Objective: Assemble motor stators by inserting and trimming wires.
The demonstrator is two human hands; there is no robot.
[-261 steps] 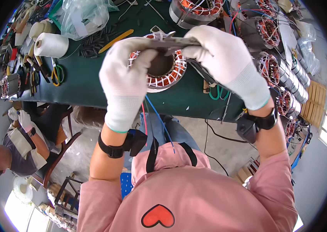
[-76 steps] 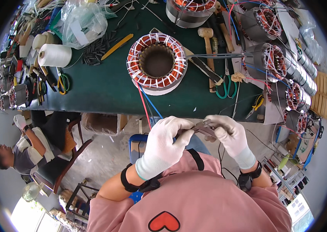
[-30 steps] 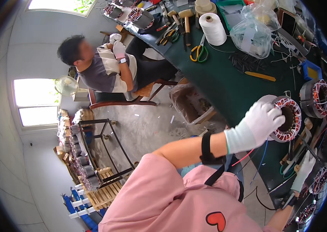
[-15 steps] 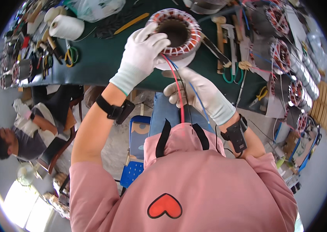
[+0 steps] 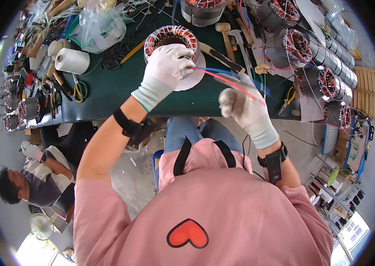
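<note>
A motor stator (image 5: 172, 33) with copper windings laced in white cord stands on a white round base (image 5: 192, 82) on the green-topped table. Gloved in white, my left hand (image 5: 168, 64) lies over its near rim, fingers curled and closed where the leads come out. From those fingertips a red lead (image 5: 227, 80) and a blue lead (image 5: 218, 71) stretch rightward. My right hand (image 5: 243, 104), also gloved, is beside the leads' outer part, its fingers smeared by motion. A greyish streak by its fingertips is too blurred to name.
Right of the stator lie a wooden-handled hammer (image 5: 226, 40), a caliper (image 5: 240, 46) and yellow pliers (image 5: 288, 98). More stators (image 5: 297, 46) line the right side. At left are a white thread cone (image 5: 73, 61), scissors (image 5: 80, 91) and a plastic bag (image 5: 101, 29). A seated person (image 5: 41, 173) is at far left.
The view has shifted, bringing more of the table in. My right hand has moved right, away from the stator, and the leads that hung toward me now run out to the right.
</note>
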